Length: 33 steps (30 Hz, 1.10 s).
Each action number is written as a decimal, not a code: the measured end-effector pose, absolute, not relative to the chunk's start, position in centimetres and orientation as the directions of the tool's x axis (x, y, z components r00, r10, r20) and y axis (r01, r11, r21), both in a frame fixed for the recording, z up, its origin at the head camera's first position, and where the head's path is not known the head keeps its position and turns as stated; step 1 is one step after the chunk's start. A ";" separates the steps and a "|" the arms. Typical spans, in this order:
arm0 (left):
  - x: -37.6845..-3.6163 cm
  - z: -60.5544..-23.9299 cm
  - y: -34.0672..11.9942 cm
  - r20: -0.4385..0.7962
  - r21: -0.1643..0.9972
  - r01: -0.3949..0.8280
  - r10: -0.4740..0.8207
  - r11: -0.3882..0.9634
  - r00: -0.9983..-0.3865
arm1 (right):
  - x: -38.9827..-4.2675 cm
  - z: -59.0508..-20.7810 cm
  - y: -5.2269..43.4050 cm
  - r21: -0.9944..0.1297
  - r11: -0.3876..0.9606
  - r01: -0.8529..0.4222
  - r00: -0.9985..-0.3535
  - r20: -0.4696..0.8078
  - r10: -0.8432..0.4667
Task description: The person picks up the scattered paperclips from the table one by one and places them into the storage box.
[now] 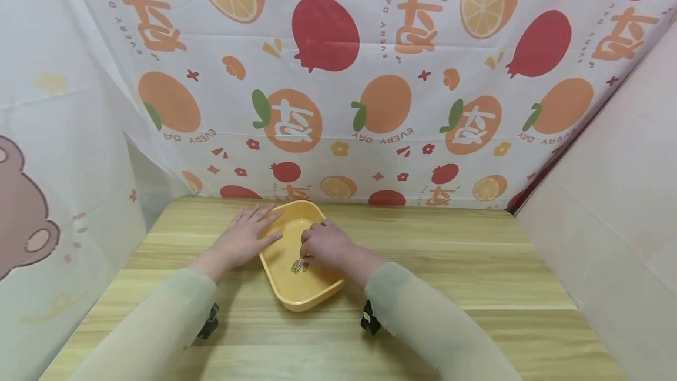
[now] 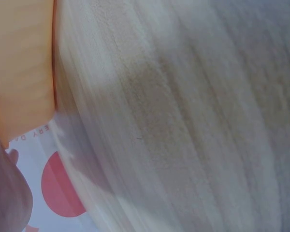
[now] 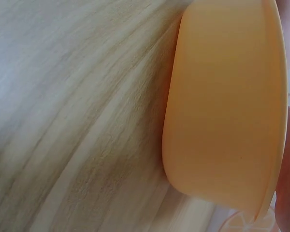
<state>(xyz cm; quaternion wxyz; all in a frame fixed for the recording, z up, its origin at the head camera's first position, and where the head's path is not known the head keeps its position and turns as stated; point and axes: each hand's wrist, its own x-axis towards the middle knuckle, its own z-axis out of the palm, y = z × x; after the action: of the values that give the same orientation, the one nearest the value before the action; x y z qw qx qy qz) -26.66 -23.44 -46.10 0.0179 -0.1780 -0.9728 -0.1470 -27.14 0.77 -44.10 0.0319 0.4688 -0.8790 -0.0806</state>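
Note:
A shallow yellow plastic tray (image 1: 277, 278) sits on the wooden table. My left hand (image 1: 240, 240) rests on its left rim with fingers spread and straight. In the left wrist view part of that hand (image 2: 9, 193) shows beside the tray's outer wall (image 2: 21, 63). My right hand (image 1: 328, 244) reaches in over the right rim, its fingers curled down and its fingertips pinching at a small cluster of paper clips (image 1: 296, 266) on the tray floor. The right wrist view shows the tray's outer side (image 3: 222, 106), with the right hand (image 3: 287, 179) at its edge.
Wood-grain table (image 1: 449, 275) extends around the tray. A white cloth with fruit prints (image 1: 338, 104) hangs behind it, with pale cloth walls at left (image 1: 69, 134) and right (image 1: 608, 193). Black wrist devices (image 1: 370, 317) are strapped under both sleeves.

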 end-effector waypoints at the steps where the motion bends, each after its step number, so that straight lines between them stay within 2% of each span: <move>1: -26.7 -46.1 -23.4 0.085 0.280 0.351 0.341 0.893 -0.936 | -27.1 -44.1 0.9 0.169 0.550 -0.818 -0.561 -0.016 -0.828; 16: -26.7 -45.9 -23.4 0.090 0.271 0.357 0.346 0.894 -0.934 | -27.5 -42.9 3.8 0.011 0.647 -0.763 -0.643 0.089 -0.760; 28: -26.4 -45.5 -23.3 0.097 0.295 0.362 0.349 0.884 -0.932 | -26.9 -42.2 6.9 -0.082 0.662 -0.745 -0.661 0.225 -0.716; 33: -26.3 -45.7 -23.2 0.127 0.298 0.369 0.347 0.880 -0.929 | -26.3 -42.2 8.5 -0.122 0.682 -0.721 -0.687 0.248 -0.682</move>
<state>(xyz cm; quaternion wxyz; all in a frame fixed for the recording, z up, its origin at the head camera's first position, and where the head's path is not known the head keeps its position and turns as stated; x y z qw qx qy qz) -26.33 -23.22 -45.66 0.0351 -0.1846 -0.9690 -0.1604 -26.30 8.45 -42.20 0.0916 0.3845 -0.9125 0.1057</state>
